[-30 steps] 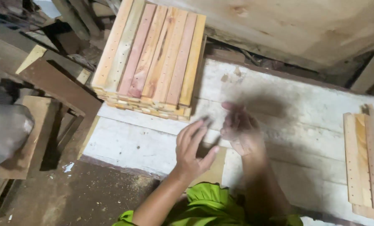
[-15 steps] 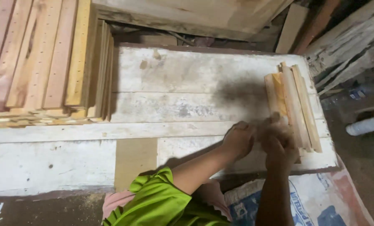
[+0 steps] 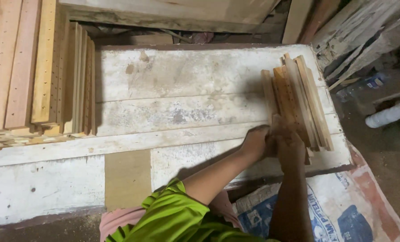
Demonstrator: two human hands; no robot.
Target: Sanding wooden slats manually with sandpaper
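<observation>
Together, left hand [image 3: 255, 142] and right hand [image 3: 290, 150] grasp the near ends of wooden slats [image 3: 298, 98] stretching away from them.

Two hands [image 3: 276, 145]; two slat stacks [image 3: 298, 101]; one white bench [image 3: 186, 89]; one sack [image 3: 343, 210]

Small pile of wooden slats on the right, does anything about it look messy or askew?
Yes. The small pile of slats is fanned out, its far ends uneven, unlike the squared large stack at the left. Both hands, left hand and right hand, meet at its near end.
</observation>
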